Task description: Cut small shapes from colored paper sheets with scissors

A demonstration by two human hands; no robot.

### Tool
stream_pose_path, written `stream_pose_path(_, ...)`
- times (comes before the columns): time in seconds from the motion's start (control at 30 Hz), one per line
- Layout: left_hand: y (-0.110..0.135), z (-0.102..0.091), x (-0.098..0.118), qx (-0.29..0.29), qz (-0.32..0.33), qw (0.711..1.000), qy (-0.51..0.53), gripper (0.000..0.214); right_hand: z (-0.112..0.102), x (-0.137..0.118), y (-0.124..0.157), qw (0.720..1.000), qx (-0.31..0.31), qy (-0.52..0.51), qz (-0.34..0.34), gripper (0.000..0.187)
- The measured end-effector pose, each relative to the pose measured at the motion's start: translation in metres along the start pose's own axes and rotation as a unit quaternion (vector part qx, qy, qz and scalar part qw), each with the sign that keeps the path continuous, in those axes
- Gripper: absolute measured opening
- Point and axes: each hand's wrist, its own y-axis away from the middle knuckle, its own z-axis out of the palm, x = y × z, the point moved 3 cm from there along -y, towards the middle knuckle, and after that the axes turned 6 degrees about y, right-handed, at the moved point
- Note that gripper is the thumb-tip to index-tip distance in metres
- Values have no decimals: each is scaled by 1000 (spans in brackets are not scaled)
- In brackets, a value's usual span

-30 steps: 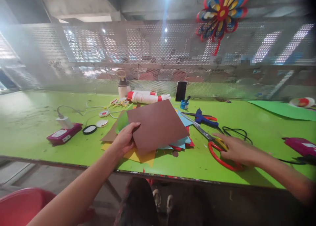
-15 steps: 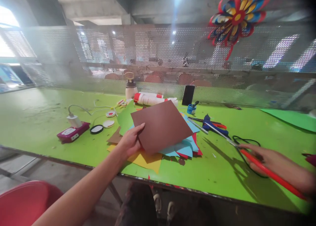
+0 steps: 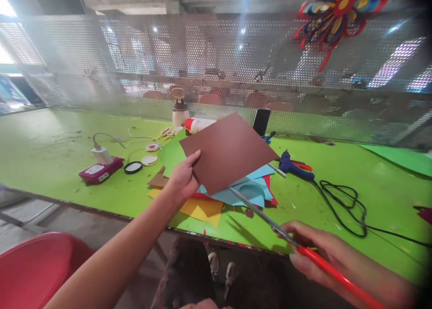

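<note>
My left hand [image 3: 185, 176] pinches a brown sheet of paper [image 3: 229, 154] at its left edge, thumb on top. The sheet is held tilted above a pile of coloured paper, with light blue paper [image 3: 256, 190], yellow paper [image 3: 202, 210] and green paper [image 3: 171, 149] showing around it. In my right hand [image 3: 324, 250] are long-bladed scissors [image 3: 263, 214] with a red handle. Their tip points up and left, near the lower right edge of the brown sheet. Whether the tip touches the paper I cannot tell.
A blue glue gun [image 3: 293, 165] with a black cord [image 3: 357, 205] lies to the right. On the left are a purple power strip [image 3: 101, 170] and tape rolls [image 3: 132, 167]. A phone [image 3: 261, 121] and a bottle [image 3: 180, 111] stand at the back. A red stool [image 3: 43, 268] is below left.
The scissors have swung left and nearer to me, from beside the glue gun to the brown sheet's lower edge. The brown sheet has risen slightly and turned. My view has tilted a little downward.
</note>
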Motion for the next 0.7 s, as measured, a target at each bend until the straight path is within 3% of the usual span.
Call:
stream_pose_path(0.3,-5,-3,-16,12,5,1000,16,16,17,-31,-19,996,-89,8,1,42)
stream_pose_path(0.43,-4,-5,-17,15,12,1000,20,16,22,-37,-24,995,-98,-22,4,49)
stream_pose_path(0.7,1,0,-19,-2,26,1000,8,18,18,-41,-24,984,-155,-91,16,44)
